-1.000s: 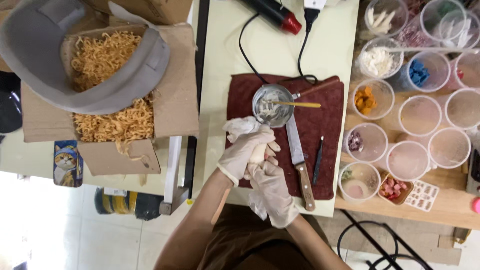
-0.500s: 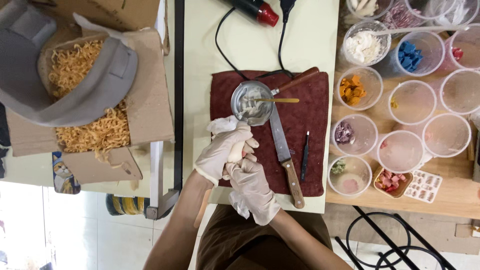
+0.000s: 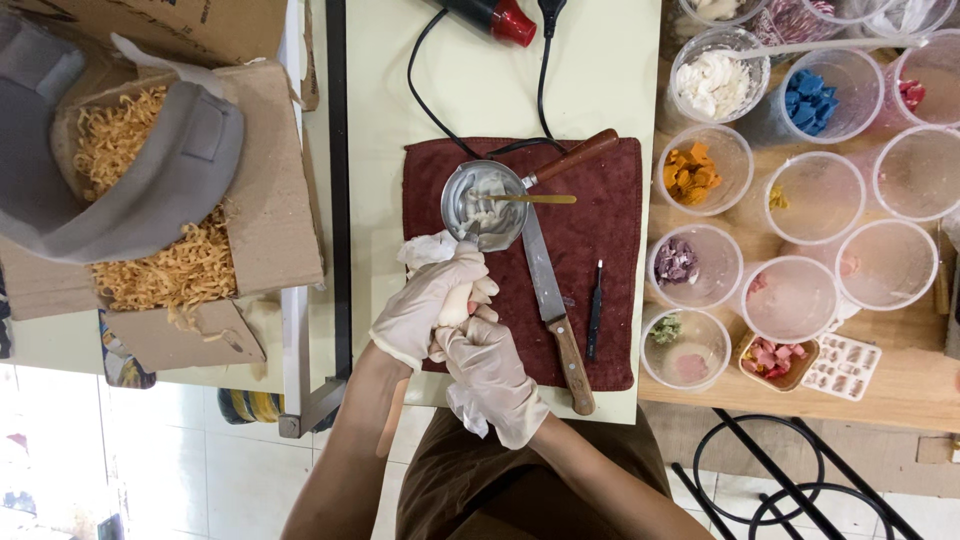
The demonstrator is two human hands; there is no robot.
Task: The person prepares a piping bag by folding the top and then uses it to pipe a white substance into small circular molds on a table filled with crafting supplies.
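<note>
- A pale, cream-coloured lump (image 3: pixel 456 305) is held between both gloved hands, above the near left corner of the dark red cloth (image 3: pixel 590 260).
- The left hand (image 3: pixel 425 305) is wrapped over the lump from the left, with its fingers curled and pressed together around it.
- The right hand (image 3: pixel 490 370) is set just near of the left one, its fingers closed against the lump's near side; the two gloves are touching.
- A crumpled white tissue (image 3: pixel 425 248) is seen at the far side of the left hand, touching it.
- A small metal pan (image 3: pixel 485 207) with a wooden handle is placed on the cloth just beyond the hands; whitish residue is seen inside, and a thin yellow stick (image 3: pixel 535 199) is laid across its rim.
- A knife (image 3: pixel 552 305) with a wooden handle is laid on the cloth to the right of the hands, and a thin black tool (image 3: pixel 595 320) lies further right.
- Clear plastic cups (image 3: pixel 800 205) with coloured pieces are grouped on the wooden surface at the right.
- A cardboard box (image 3: pixel 280 215) of shredded paper filling, partly covered by a grey moulded piece (image 3: pixel 150 190), is set at the left, well apart from the hands.
</note>
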